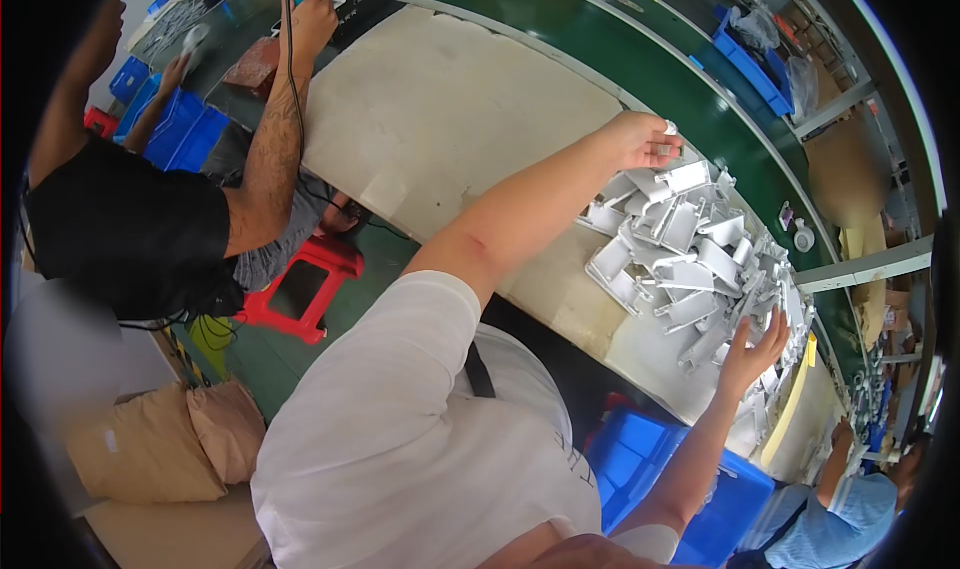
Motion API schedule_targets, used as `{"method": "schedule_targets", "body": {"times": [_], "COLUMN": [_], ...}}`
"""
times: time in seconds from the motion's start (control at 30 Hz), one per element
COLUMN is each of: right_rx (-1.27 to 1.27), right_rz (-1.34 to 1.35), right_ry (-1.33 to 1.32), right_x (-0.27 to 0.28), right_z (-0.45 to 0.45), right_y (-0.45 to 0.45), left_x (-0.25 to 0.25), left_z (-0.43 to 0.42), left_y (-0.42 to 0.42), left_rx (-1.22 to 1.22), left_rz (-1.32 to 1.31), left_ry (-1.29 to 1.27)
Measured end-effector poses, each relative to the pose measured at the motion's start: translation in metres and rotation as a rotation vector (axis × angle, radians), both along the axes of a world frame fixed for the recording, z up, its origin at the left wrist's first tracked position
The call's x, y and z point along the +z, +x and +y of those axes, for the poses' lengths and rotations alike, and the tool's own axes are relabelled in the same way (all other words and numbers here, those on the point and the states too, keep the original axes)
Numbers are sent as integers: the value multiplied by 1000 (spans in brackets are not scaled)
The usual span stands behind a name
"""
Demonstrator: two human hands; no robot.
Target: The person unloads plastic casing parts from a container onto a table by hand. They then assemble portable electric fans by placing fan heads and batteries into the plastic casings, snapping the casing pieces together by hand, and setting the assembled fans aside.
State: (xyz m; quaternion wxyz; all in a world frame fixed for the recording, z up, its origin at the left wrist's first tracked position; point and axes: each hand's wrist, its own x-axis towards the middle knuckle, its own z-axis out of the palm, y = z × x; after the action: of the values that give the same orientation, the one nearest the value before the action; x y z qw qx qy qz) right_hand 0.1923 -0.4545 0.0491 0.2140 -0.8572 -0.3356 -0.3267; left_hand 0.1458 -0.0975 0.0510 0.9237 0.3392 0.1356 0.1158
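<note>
A heap of white plastic parts [685, 276], shaped like small brackets or housings, lies on the table. My left hand [645, 141] is at the far end of the heap, its fingers curled round a small white plastic part [671, 127] that is mostly hidden by the hand. At the near right side of the heap is my right hand [757, 354], with fingers spread and nothing visibly gripped. It is over or against the parts there; actual contact is hard to make out.
The pale worktop [460, 89] runs beside a green conveyor belt [560, 39]. A yellow strip [790, 409] lies right of the heap. Below the table edge stands a blue bin [635, 449]. One co-worker [130, 234] holds a teal tool, near a red stool [300, 289]; another [835, 519] is at right.
</note>
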Motion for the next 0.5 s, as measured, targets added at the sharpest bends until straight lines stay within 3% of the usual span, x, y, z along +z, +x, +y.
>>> {"method": "schedule_targets", "body": {"times": [0.13, 0.23, 0.43, 0.5], "right_rx": [34, -4, -144, -152], "right_rz": [-183, -184, -224, -221], "right_ry": [-55, -97, -77, -114], "right_x": [-24, -40, -39, -39], "right_z": [15, 18, 16, 19], "right_y": [-40, -62, -57, -57], "left_x": [-32, -50, -68, -71], "left_z": [32, 44, 56, 65], "left_y": [15, 19, 16, 18], "left_rx": [52, 62, -91, -140], "left_rz": [59, 186, 8, -98], "left_ry": [-61, 83, 88, -211]}}
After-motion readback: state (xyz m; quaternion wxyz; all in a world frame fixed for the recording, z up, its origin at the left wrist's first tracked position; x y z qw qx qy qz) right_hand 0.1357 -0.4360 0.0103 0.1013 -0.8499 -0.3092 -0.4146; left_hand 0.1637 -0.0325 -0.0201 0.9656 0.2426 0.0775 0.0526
